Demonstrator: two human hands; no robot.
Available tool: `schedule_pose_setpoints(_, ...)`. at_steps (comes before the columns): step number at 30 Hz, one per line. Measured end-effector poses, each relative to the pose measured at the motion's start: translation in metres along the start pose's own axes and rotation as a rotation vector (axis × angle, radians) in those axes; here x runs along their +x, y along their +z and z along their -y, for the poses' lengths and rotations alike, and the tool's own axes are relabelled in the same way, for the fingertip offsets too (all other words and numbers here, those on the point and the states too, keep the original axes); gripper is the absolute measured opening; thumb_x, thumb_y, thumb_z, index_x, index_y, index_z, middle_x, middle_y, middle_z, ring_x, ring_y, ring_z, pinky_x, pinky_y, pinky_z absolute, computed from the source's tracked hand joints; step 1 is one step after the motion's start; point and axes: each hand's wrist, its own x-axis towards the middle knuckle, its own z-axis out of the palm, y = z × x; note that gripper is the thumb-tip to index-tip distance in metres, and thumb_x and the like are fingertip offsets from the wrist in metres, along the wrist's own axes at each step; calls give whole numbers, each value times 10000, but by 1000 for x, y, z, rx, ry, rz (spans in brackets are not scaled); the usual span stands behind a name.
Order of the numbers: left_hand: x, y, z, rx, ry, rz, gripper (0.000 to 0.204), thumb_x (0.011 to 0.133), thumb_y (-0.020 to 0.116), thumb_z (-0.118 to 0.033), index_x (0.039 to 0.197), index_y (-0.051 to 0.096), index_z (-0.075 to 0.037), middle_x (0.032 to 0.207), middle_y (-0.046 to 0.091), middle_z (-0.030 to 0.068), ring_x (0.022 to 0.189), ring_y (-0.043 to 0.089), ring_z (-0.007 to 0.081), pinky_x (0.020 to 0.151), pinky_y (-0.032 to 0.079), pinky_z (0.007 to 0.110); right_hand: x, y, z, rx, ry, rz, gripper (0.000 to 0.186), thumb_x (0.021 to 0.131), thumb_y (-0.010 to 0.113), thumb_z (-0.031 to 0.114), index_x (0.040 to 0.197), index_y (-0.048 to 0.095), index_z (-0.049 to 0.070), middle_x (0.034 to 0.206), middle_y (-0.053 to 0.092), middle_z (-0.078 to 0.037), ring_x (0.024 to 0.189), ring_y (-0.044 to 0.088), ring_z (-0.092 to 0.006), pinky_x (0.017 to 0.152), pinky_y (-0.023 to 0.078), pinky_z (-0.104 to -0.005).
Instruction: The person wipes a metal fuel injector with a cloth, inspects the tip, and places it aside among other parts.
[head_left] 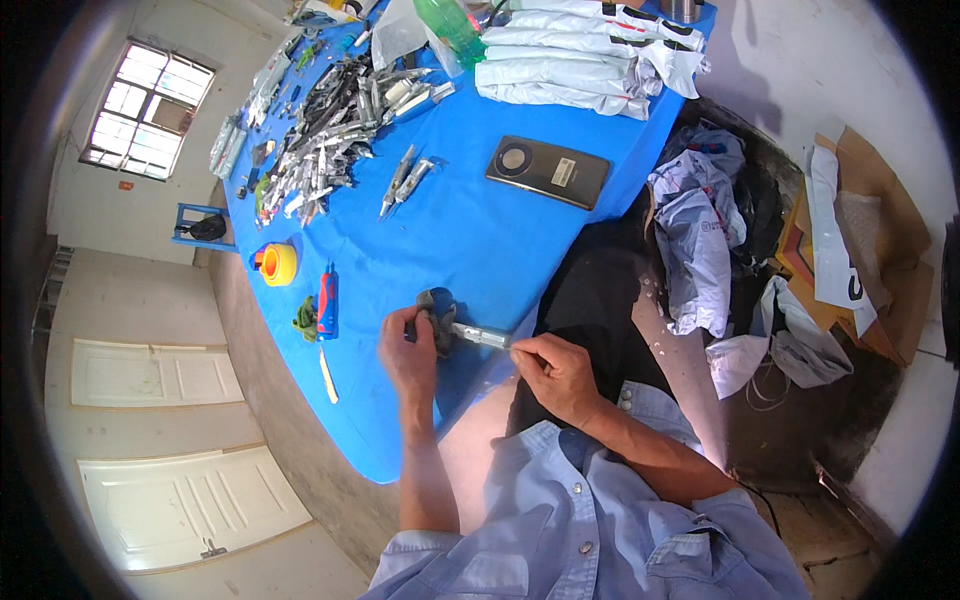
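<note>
Near the table's front edge, my left hand [408, 350] has its fingers closed on a dark grey rag [437, 312]. The rag lies against the left end of a slim, silver metal piece [480, 335]. My right hand [556, 374] pinches that piece by its other end, thumb and forefinger together. The piece lies nearly level between both hands, just above the blue-covered table [400, 420]; its left end is hidden by the rag. Two similar silver pieces [405, 184] lie apart on the cloth, beyond my hands.
To the left lie a red-and-blue handle [327, 303], a green rag [305, 317], a cream-coloured strip [328, 377] and a yellow tape roll [279, 265]. Farther back are a heap of metal parts [310, 165], a phone [548, 172], white packages [570, 75] and a green bottle [452, 30].
</note>
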Motion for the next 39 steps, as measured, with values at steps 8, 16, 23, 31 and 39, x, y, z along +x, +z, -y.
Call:
schedule_pose_setpoints(8,-15,-12,-45,-90,181,-60,92,909,735,-10,1000,729,-1,926,732,123,809,707,221,735,559,347,-1,-1,-2,-23,40,-4,74,915,765,-19,986,743,-10,822,714,-95,649,652,-127,572,493,-279)
schedule_pose_setpoints(16,-48,18,-70,-101,326,78,147,871,755,16,992,691,-37,1010,729,152,874,707,366,746,577,434,-2,1,0,1,104,6,78,899,759,5,973,735,0,846,706,-159,724,703,-296,649,541,-376)
schedule_pose_setpoints(23,-19,2,-43,-26,95,93,104,923,713,-16,1024,689,-13,1034,707,174,939,686,372,831,550,440,-1,-5,3,-11,63,36,98,917,755,20,1013,736,9,843,702,-145,715,697,-276,648,535,-363)
schedule_pose_setpoints(31,-4,4,16,2,108,-30,104,975,709,-77,1053,721,-8,955,725,152,819,693,281,765,555,388,-3,1,0,1,39,10,70,942,744,54,1001,729,19,869,710,-132,734,712,-277,649,547,-363)
schedule_pose_setpoints(39,-29,-20,-54,-40,52,-6,105,966,711,-53,1057,707,0,932,703,108,791,654,196,703,530,339,-1,7,8,65,196,-13,64,954,714,70,971,711,8,843,695,-141,708,692,-268,626,521,-393)
